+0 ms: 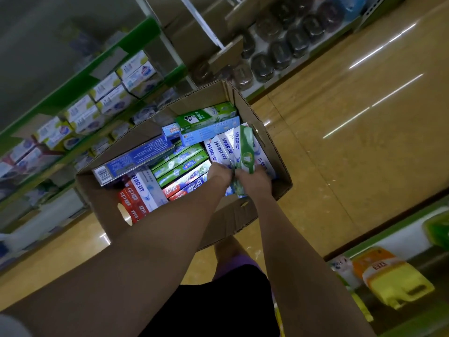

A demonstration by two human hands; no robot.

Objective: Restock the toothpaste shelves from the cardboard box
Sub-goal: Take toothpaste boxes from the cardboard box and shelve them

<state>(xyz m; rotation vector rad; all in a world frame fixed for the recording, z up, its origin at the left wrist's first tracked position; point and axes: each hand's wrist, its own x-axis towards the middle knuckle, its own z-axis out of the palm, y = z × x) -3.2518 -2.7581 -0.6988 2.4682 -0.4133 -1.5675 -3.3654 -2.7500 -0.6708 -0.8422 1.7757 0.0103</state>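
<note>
An open cardboard box (264, 142) stands on the floor, filled with toothpaste cartons in blue, green, red and white. Both my hands reach into its right side. My left hand (220, 175) grips the white-and-blue cartons (222, 148) standing there. My right hand (255, 181) grips a green-and-white carton (245, 152) beside them. The two hands touch each other. The toothpaste shelves (80, 76), with green edges, run along the left and carry stacked white-and-blue cartons (109, 93).
A long blue carton (136, 159) lies across the box's left part. Dark wrapped goods (286, 47) fill a low shelf at the back right. Another green-edged shelf (388, 271) with yellow and orange goods is at the right. Glossy tan floor lies around the box.
</note>
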